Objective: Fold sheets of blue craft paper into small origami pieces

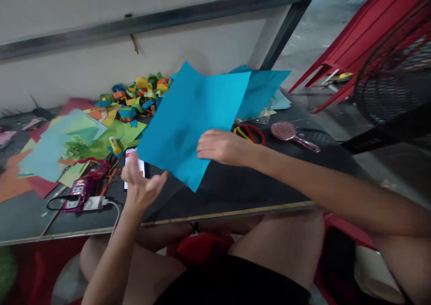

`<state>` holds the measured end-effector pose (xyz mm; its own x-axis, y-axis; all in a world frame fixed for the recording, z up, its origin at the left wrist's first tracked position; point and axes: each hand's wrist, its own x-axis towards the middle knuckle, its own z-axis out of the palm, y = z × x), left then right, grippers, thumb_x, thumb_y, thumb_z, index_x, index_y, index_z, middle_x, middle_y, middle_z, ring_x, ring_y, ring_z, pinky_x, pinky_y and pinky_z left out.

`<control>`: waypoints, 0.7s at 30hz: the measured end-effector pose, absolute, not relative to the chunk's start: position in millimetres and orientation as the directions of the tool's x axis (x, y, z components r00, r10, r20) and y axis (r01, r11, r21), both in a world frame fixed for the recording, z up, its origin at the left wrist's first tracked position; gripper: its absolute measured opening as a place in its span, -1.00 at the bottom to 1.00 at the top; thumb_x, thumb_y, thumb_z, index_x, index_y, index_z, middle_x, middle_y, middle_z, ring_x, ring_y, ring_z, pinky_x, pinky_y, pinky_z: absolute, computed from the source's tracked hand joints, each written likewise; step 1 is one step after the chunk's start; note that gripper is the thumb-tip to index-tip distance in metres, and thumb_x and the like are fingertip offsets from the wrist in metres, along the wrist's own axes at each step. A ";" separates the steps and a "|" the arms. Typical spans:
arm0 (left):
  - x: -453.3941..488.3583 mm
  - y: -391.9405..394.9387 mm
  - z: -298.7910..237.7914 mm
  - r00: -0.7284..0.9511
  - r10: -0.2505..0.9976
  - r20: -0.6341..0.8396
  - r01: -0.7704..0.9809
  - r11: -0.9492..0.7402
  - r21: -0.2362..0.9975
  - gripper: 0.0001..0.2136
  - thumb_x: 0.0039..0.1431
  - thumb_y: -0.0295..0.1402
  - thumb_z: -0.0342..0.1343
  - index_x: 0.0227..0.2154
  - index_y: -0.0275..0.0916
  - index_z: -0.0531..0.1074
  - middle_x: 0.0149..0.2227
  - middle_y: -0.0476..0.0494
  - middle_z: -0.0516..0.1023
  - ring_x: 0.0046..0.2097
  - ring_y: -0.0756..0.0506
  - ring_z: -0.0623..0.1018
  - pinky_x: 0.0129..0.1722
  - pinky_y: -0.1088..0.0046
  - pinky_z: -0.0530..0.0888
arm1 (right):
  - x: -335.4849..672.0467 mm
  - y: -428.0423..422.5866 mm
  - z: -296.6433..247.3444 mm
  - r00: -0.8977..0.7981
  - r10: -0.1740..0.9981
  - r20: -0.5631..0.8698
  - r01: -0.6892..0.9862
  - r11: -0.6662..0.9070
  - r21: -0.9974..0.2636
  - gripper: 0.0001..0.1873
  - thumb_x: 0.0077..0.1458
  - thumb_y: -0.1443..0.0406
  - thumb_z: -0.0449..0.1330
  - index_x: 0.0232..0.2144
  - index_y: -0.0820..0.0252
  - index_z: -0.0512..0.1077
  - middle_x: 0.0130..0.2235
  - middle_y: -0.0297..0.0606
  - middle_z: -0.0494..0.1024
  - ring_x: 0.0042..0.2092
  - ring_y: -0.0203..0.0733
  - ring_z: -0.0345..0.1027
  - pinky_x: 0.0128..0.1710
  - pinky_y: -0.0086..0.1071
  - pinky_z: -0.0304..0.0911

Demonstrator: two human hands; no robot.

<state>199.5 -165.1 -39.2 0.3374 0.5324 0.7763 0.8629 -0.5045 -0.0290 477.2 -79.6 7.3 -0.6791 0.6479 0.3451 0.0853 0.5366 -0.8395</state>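
Observation:
A blue sheet of paper (191, 121) is held tilted above the dark table, with a bend along its upper edge. My right hand (222, 147) grips it near its lower right edge, fingers closed over the front. My left hand (139, 179) is beside the sheet's lower left edge, its thumb and fingers spread; whether they touch the paper I cannot tell. Behind the left hand lies a phone (130, 186) with a lit screen, partly covered. Another blue sheet (262, 91) shows behind the held one, to the right.
Colored paper sheets (50, 143) and a yellow glue stick (115, 145) lie left. Paper loops (134, 96) are heaped at the back. A purple device (79, 195) has cables. Scissors (254, 134) and a pink hairbrush (286, 132) lie right, near a fan (393, 80) and red chair (373, 31).

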 end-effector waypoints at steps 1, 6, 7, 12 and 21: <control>200.6 -168.7 -40.5 0.441 0.576 0.688 0.836 -0.542 -0.082 -0.22 -0.01 -0.36 0.32 0.24 0.21 0.09 0.37 -0.16 0.05 0.35 -0.38 0.12 0.18 -0.11 0.26 | 477.8 -79.6 -12.6 -0.756 0.546 0.360 0.118 0.655 -0.747 -0.84 0.13 0.31 0.19 -0.44 -0.02 0.55 -0.25 -0.26 0.61 -0.04 0.00 0.44 0.22 0.19 0.03; 215.4 -189.8 -46.7 0.721 0.688 0.084 0.691 -0.722 -0.026 -0.56 0.24 -0.17 0.07 0.17 0.00 0.31 0.34 -0.20 0.15 0.35 -0.30 0.15 0.23 0.01 0.25 | 506.4 -66.5 -67.2 -0.792 0.480 0.378 0.320 0.853 -0.412 -0.72 0.21 0.30 0.04 -0.30 -0.04 0.57 0.10 -0.23 0.49 0.21 -0.01 0.24 0.23 0.13 -0.01; 218.7 -192.3 -50.2 0.724 0.688 0.048 0.689 -0.725 -0.004 -0.56 0.26 -0.14 0.03 0.19 -0.01 0.30 0.34 -0.21 0.15 0.35 -0.32 0.16 0.22 -0.01 0.26 | 513.1 -64.5 -71.8 -0.731 0.568 0.377 0.442 0.816 -0.372 -0.72 0.20 0.29 0.05 -0.18 -0.02 0.55 0.17 -0.19 0.42 0.25 0.03 0.17 0.23 0.12 0.00; 227.1 -194.9 -64.3 0.751 0.661 -0.011 0.659 -0.748 0.078 -0.57 0.32 -0.14 -0.06 0.22 0.01 0.24 0.33 -0.15 0.19 0.34 -0.30 0.19 0.19 0.05 0.31 | 537.3 -56.6 -88.2 -0.309 0.894 0.324 0.890 0.392 -0.232 -0.56 0.20 0.18 0.04 0.05 0.28 0.41 0.07 0.06 0.43 0.12 0.16 0.23 0.11 0.02 0.13; 231.0 -184.7 -54.8 0.762 0.648 0.024 0.637 -0.755 0.155 -0.60 0.32 -0.10 -0.07 0.13 -0.11 0.35 0.21 -0.20 0.38 0.20 -0.20 0.40 0.10 0.18 0.42 | 552.3 -42.8 -94.9 -0.141 0.945 0.295 0.978 0.178 -0.105 -0.66 0.22 0.27 -0.06 -0.20 0.40 0.42 -0.17 0.17 0.48 -0.07 0.17 0.28 -0.10 -0.09 0.18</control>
<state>231.0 -184.7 -54.8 0.7616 0.6475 0.0243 0.6371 -0.7551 0.1549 552.3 -42.8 -94.9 -0.1406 0.9452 0.2948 0.9784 0.1782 -0.1047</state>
